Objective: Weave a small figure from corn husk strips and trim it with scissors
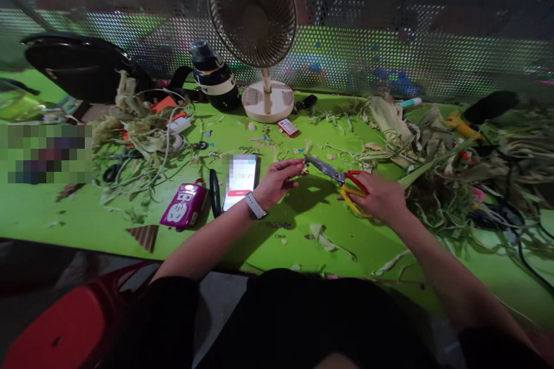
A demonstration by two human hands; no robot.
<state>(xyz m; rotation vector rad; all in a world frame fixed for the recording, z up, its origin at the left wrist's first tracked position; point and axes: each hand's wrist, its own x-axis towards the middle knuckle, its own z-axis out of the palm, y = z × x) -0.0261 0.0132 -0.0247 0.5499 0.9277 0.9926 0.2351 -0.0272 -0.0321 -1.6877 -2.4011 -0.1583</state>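
My right hand (378, 197) grips a pair of scissors (329, 170), fingers wrapped in the red and yellow handles. The blades point left and look nearly closed, with their tips at my left fingertips. My left hand (279, 181) is pinched on a small pale scrap (305, 167), mostly hidden by the fingers; its kind is too small to tell. A grey watch band circles the left wrist. On the green table (259, 242), a strip of dried husk (326, 238) lies below the scissors among small trimmings.
A phone (239, 181) and a purple power socket (184, 206) lie left of my hands. Behind stand a fan (268, 101) and a dark bottle (219, 89). Dry husks and stems heap at right (407, 127) and left (136, 121). A glue gun (463, 125) and cables are at right.
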